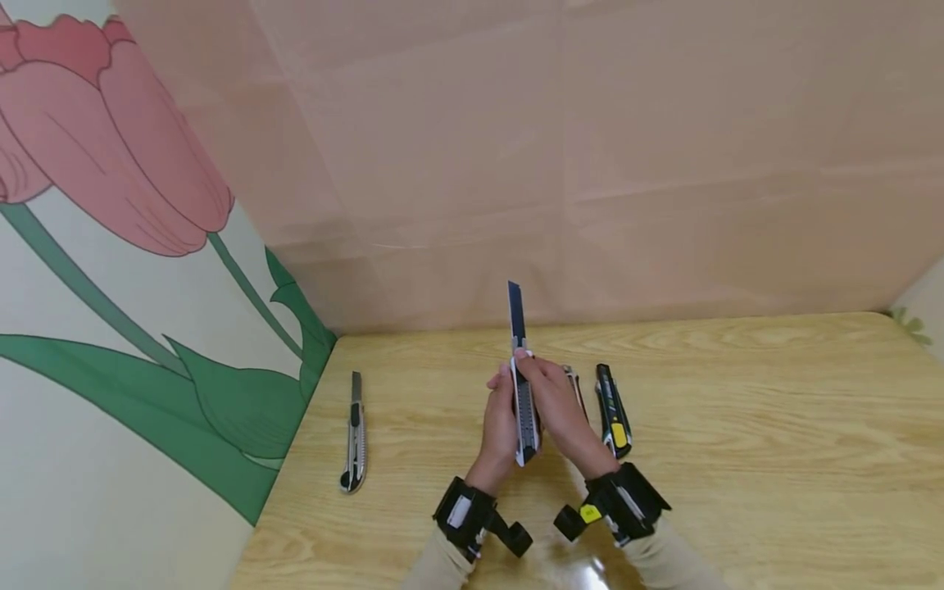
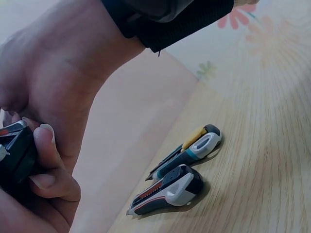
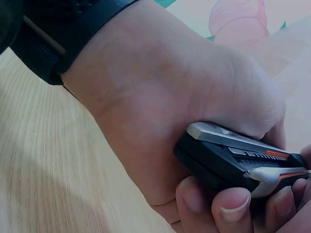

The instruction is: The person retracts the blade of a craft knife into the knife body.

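Note:
Upright in front of me is a black and silver-grey snap-off utility knife (image 1: 525, 410) with orange accents, a long dark blade (image 1: 516, 310) out of its top. My left hand (image 1: 500, 424) grips its handle from the left, fingers wrapped behind it. From the other side my right hand (image 1: 564, 403) grips it too, with the thumb up near the slider at the base of the blade. In the right wrist view, curled fingertips (image 3: 233, 206) press along the underside of the knife handle (image 3: 214, 160).
A silver utility knife (image 1: 355, 447) with its blade out lies on the wooden table (image 1: 774, 442) at left. Right of my hands lies a black knife with yellow (image 1: 614, 410); beside it another knife (image 2: 167, 191) is partly hidden by my right hand in the head view.

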A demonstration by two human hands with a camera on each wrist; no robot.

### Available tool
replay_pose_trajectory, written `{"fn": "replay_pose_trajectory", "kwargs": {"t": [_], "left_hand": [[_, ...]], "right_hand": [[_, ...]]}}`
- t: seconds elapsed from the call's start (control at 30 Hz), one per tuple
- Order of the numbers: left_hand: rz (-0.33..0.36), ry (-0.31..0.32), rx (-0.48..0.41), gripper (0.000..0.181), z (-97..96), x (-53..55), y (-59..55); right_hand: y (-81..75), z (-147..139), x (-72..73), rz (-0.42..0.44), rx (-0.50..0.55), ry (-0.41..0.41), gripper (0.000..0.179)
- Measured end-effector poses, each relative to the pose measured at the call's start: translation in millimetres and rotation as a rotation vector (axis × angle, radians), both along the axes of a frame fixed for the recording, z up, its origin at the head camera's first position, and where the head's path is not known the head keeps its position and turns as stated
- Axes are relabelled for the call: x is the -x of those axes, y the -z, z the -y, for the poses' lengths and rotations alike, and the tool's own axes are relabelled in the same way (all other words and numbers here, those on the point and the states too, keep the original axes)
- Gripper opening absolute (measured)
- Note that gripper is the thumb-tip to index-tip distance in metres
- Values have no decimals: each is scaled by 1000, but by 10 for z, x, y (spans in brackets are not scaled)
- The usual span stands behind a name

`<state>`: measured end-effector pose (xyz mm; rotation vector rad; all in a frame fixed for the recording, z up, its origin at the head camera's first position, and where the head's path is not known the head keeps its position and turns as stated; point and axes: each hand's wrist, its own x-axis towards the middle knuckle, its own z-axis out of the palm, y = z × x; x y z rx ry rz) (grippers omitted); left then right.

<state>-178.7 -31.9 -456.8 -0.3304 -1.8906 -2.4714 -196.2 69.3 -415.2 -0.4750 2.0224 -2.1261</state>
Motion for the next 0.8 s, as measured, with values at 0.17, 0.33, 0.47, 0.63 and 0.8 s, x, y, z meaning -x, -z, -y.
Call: {"fn": "replay_pose_trajectory", "kwargs": {"t": [0.17,0.33,0.47,0.63,0.8], "left_hand": [[2,-14,-16,48,-7,82,139],[-1,-8,-21,49,-22,106,161],[-21,17,-9,49,-9,69,96],[-27,19,10,50,-4,-5,-43],[-13,-21,4,52,-11,0,-34]], "right_hand": [[-1,-7,-21,-25,10,-8,46],[2,-27,-24,-25,18,-8,47],[3,-40,-21,-24,27,-32,47],[51,-42,7,-27,37,-40,46],[241,-6,90,-51,70,-19,45]]}}
